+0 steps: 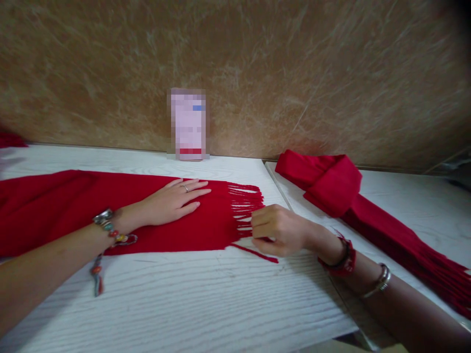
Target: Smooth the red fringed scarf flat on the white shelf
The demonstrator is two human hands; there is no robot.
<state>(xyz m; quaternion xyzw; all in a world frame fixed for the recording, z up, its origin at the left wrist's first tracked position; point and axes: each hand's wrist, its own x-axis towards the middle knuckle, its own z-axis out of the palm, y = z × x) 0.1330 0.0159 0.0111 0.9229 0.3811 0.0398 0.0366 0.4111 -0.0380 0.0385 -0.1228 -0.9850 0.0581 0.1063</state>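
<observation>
A red scarf (213, 220) lies spread across the white wood-grain table, with its fringed end toward the right. My left hand (174, 201) rests flat on the cloth, fingers stretched out and slightly apart. At the scarf's end, my right hand (277, 230) is closed on some strands of the fringe (246, 195), its fingers curled and covering part of them. One loose strand (257, 253) sticks out below that hand at an angle. The other strands lie fairly straight, side by side.
A second red scarf (333, 189), folded over itself, lies at the right with its fringe toward the right edge. A blurred pink phone-shaped object (189, 127) leans on the brown marbled wall (257, 73). Red cloth (11, 139) shows at far left. A seam (277, 184) divides the tabletop.
</observation>
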